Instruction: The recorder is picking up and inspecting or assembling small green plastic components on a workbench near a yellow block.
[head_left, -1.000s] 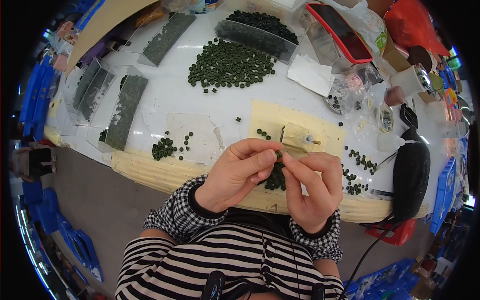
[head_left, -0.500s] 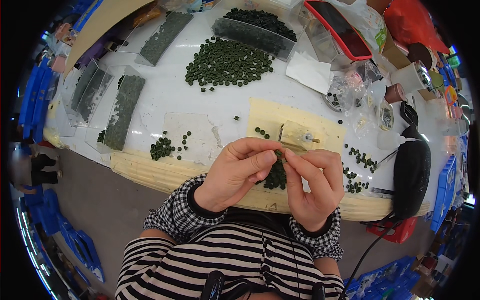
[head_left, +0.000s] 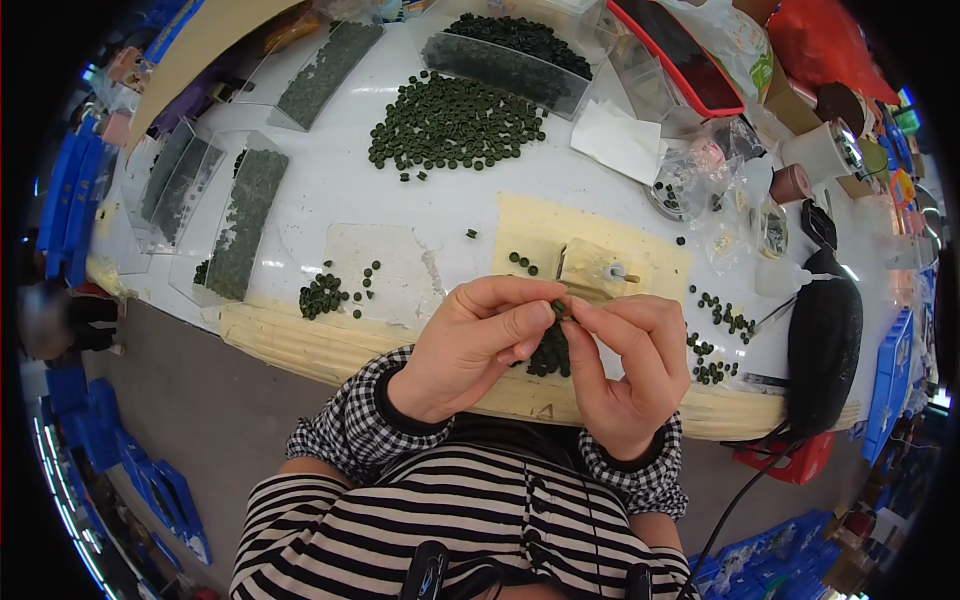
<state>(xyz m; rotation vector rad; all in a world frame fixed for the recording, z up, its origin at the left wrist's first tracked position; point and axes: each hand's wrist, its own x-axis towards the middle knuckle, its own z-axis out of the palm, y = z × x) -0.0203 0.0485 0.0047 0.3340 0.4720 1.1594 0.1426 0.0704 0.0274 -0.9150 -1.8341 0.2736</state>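
My left hand (head_left: 480, 345) and my right hand (head_left: 632, 372) meet at their fingertips above the table's near edge. Between them a small dark green round piece (head_left: 559, 308) is pinched by thumb and forefinger of both hands; its details are too small to make out. Below the hands lies a heap of like green pieces (head_left: 549, 358), partly covered by the fingers. Just beyond stands a cream block with a short peg (head_left: 612, 274), on a yellow sheet (head_left: 530, 222). A few loose green pieces (head_left: 522, 262) rest left of that block.
A large spread of green pieces (head_left: 450, 125) lies in front of a clear bin (head_left: 510, 75). Smaller clusters sit left (head_left: 322, 297) and right (head_left: 712, 372). More clear trays (head_left: 245, 225) stand at left. A red-cased phone (head_left: 680, 55), white paper (head_left: 615, 140) and a black bundle (head_left: 823, 345) are at right.
Both hands stay almost in place, still pinching the green piece. My right fingers have shifted very slightly. At far left, a person in the background has moved a little.
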